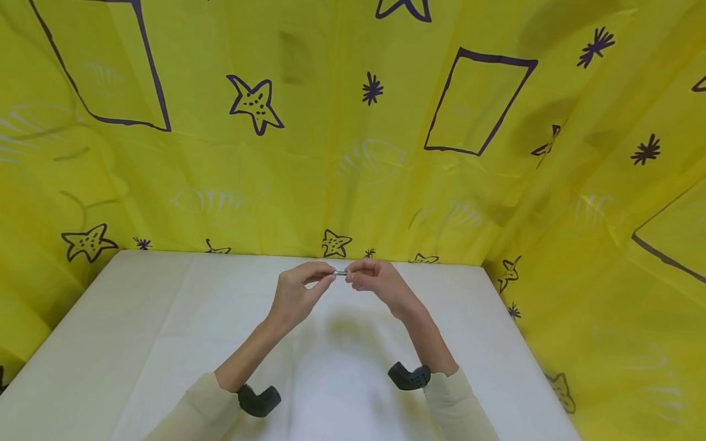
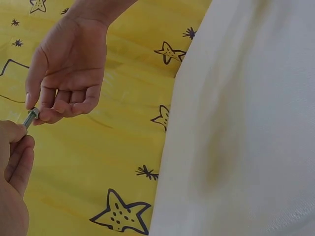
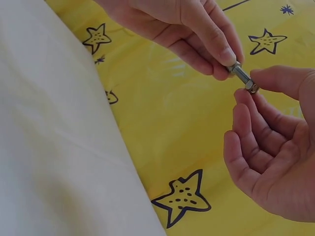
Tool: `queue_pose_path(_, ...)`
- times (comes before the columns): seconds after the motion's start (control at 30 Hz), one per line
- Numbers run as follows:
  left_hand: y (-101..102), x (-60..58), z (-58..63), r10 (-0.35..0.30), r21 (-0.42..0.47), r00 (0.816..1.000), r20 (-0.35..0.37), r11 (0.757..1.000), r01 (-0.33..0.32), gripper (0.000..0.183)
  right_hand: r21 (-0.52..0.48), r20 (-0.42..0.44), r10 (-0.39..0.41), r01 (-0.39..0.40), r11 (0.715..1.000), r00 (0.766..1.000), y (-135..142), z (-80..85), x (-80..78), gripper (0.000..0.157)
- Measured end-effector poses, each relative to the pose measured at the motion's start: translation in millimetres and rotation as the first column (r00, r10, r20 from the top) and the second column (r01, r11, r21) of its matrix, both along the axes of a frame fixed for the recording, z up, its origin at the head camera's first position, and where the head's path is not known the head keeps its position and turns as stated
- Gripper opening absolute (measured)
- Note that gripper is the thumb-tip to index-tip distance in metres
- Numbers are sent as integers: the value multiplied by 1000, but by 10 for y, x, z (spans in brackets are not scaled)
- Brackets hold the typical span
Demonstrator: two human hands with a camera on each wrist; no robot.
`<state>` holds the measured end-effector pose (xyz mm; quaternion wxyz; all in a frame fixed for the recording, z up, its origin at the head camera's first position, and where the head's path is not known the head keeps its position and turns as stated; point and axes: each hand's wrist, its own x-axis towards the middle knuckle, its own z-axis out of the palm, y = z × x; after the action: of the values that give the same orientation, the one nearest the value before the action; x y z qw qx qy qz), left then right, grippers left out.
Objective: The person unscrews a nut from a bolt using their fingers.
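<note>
A small metal bolt [image 1: 341, 273] with a threaded shank lies between the two hands, held above the far part of the white table. My left hand [image 1: 295, 294] pinches one end between thumb and fingertips. At the other end, my right hand [image 1: 386, 286] pinches a hex nut [image 3: 251, 86] with thumb and index finger. The right wrist view shows bare thread [image 3: 241, 74] between them. Another hex-shaped piece at the left hand's end is partly covered by fingertips. In the left wrist view, the right hand's other fingers [image 2: 74, 101] are loosely curled.
The white table [image 1: 220, 331] spreads beneath both forearms. A yellow curtain [image 1: 309, 171] printed with dark stars and outlines hangs behind it and along the sides. Each wrist wears a black camera mount [image 1: 259, 401], near the cuffs of pale sleeves.
</note>
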<state>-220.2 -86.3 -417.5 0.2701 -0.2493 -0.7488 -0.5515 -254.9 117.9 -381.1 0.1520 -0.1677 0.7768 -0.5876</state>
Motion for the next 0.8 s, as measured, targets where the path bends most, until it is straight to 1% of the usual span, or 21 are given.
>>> queue_pose_path(0.23,1,6,5,2,-2,1000,1,1000,-2,17,-23,-30,10,-10,1000,1000,1,1,3,23)
queue_pose_path(0.37,0,4,3,7,1,1000,-1,1000,-7,17,-24,-18,21,-22,999,1000,-2,8,8,27)
queue_pose_path(0.63,1,-5,-6,4,6,1000,-17,1000,-3,15,13,33,-16,16,1000,999,-18,-2,-4,28)
queue_pose_path(0.8,1,1,-4,1,2,1000,0,1000,-1,16,-4,10,6,-6,1000,1000,-8,-3,6,23)
